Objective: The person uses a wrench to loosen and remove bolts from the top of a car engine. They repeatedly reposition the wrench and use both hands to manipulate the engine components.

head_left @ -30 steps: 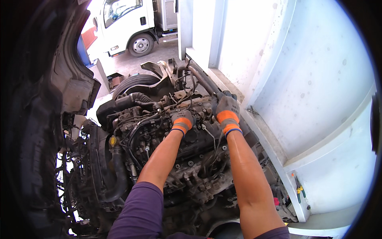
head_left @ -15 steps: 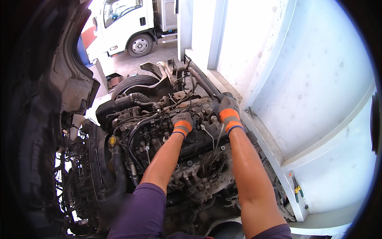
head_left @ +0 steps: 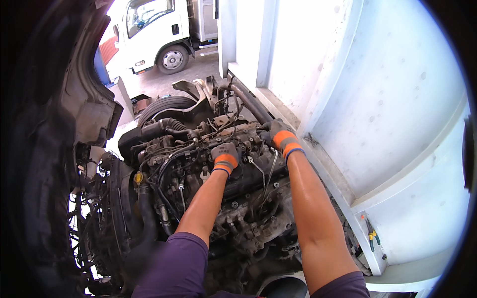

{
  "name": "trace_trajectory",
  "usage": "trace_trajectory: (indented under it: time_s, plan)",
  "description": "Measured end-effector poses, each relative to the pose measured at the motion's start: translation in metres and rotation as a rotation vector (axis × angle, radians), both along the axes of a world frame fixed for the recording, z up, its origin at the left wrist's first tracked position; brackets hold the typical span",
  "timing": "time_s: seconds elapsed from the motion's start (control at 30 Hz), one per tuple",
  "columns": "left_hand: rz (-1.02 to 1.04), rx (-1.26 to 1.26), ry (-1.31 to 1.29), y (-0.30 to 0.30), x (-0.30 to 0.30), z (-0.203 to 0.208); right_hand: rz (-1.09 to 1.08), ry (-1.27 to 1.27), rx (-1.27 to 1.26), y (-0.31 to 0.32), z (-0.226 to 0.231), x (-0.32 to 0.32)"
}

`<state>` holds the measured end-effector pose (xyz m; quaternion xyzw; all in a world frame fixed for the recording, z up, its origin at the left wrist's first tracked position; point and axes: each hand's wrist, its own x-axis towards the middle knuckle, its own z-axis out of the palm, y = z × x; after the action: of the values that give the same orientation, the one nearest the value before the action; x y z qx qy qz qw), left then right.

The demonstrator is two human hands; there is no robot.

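A greasy, dark engine (head_left: 248, 186) lies in front of me with its top side exposed. My left hand (head_left: 226, 155), in a grey and orange work glove, rests closed on the middle of it; the fingers curl down out of sight. Farther right, at the engine's far right side, my right hand (head_left: 281, 135) wears the same kind of glove. Its fingers bend down among the parts there, and what they grip is hidden. Between the two hands, a thin bent metal pipe (head_left: 262, 174) rises from the engine. Another slim metal pipe (head_left: 272, 169) runs just below my right hand.
A white panelled wall (head_left: 392, 99) borders the right side. Pliers with yellow and black handles (head_left: 371, 236) lie by its lower ledge. To the left are a yellow-capped filler (head_left: 138, 177) and dark bodywork (head_left: 92, 109). Beyond the engine are a tyre (head_left: 166, 106) and a white truck (head_left: 154, 32).
My right hand has shifted left and slightly nearer, turning inward over the engine. The left hand stays at nearly the same spot. The whole view has moved slightly.
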<state>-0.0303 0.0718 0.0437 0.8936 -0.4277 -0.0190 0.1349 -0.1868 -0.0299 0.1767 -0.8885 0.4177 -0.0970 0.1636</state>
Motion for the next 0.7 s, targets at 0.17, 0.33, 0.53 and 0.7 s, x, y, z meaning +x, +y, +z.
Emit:
trace_trajectory:
  time_s: [0.17, 0.33, 0.53, 0.7]
  plan:
    - [-0.07, -0.022, -0.012, 0.001, -0.002, 0.001, -0.018, 0.004, 0.007, -0.005, -0.004, 0.001]
    - [0.021, 0.035, 0.008, -0.001, -0.001, 0.001, 0.007, 0.016, 0.096, -0.014, -0.012, 0.008]
    - [-0.008, 0.003, 0.01, 0.0, -0.005, 0.006, 0.007, 0.022, 0.077, -0.013, -0.007, 0.003]
    - [0.043, -0.019, 0.033, -0.001, -0.003, 0.002, -0.006, 0.018, 0.091, 0.007, 0.013, 0.0]
